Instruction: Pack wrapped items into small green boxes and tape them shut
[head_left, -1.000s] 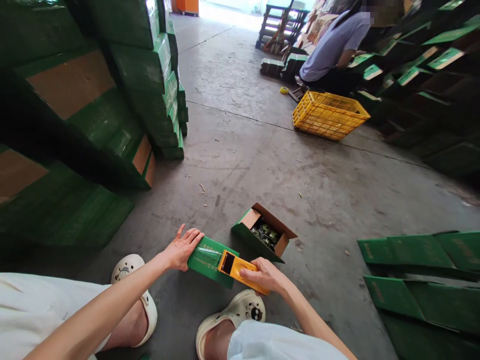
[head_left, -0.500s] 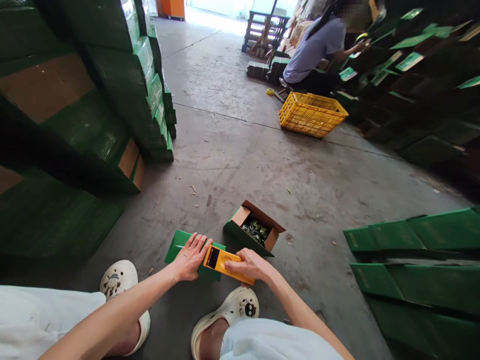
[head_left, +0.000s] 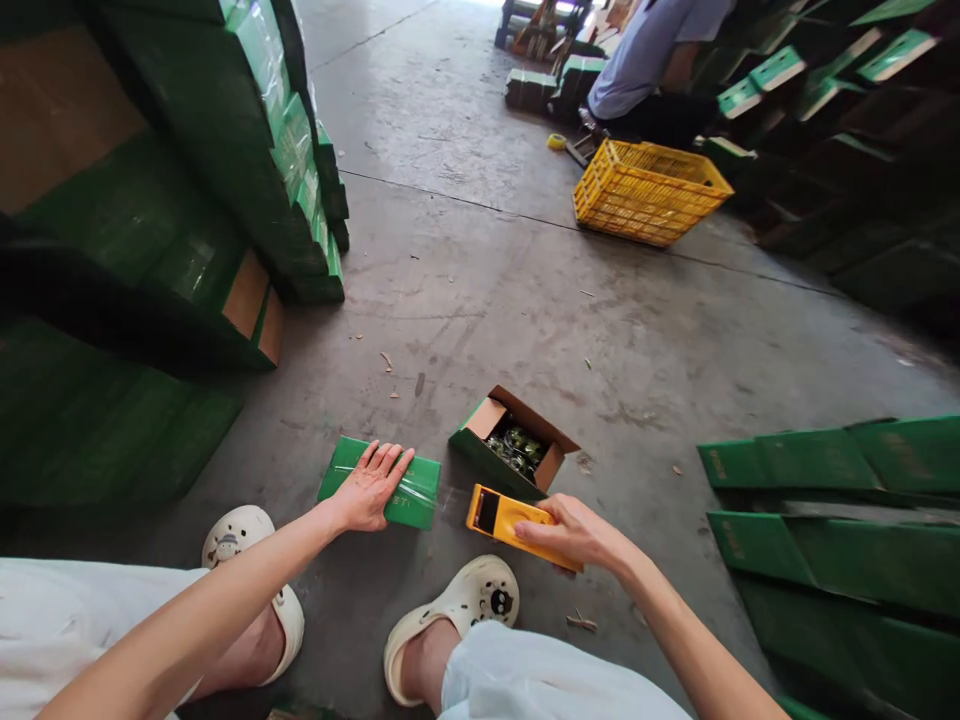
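My left hand (head_left: 375, 487) lies on top of a closed green carton (head_left: 418, 490), its fingers stretched out across the lid. A shiny strip of clear tape (head_left: 409, 492) runs over that lid and seems to stretch on past the carton's right end. In my right hand (head_left: 576, 532) is an orange-yellow tape dispenser (head_left: 517, 522), held off to the right, apart from the carton. Just behind the dispenser stands an open green carton (head_left: 491, 455), brown inside, with dark green, shiny wrapped items (head_left: 517, 448) in it.
Stacked green cartons (head_left: 292, 150) rise at the left, and more green boxes (head_left: 840, 550) stand at the right. A yellow plastic crate (head_left: 649, 195) sits ahead beside a crouching person (head_left: 649, 60). My clogs (head_left: 469, 605) flank the work spot on the concrete floor.
My right hand has moved the tape dispenser rightward, away from the closed carton. My left hand has stayed on the lid, shifting slightly left and up in the picture. The view has tilted down.
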